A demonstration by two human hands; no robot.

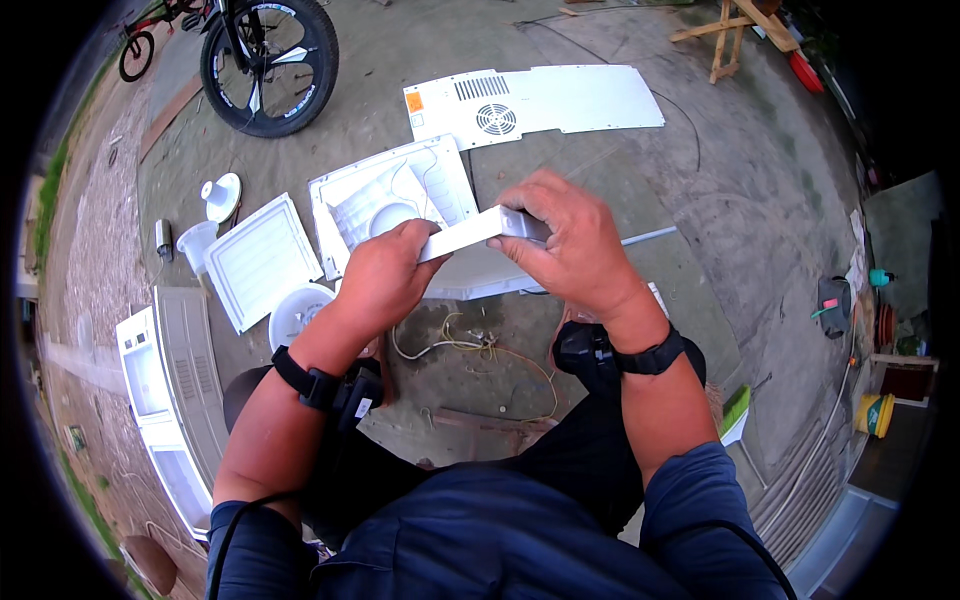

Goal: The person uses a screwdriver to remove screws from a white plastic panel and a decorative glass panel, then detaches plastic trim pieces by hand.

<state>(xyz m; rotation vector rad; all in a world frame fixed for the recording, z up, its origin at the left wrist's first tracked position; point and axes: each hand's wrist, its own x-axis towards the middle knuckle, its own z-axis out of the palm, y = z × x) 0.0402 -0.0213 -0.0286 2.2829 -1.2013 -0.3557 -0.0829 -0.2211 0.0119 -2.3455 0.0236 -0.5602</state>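
A flat, narrow white plastic part (462,237) is held up in front of me between both hands. My left hand (385,268) grips its left end, thumb on top. The right hand (575,240) is closed round the other end, fingers over the far side and thumb on the near side. Just beyond the part lies a white plastic housing (345,190) with a round opening and thin wires. Left of that rest a square white panel (262,262) and a round white piece (298,310), partly hidden by my left forearm.
Loose wires (470,342) lie on the concrete between my feet. Farther off are a vented white panel (600,100) and a bicycle wheel (215,70). A white cabinet (190,350) stands at the left, near a metal cylinder (163,238). A yellow bucket (873,415) is at the right.
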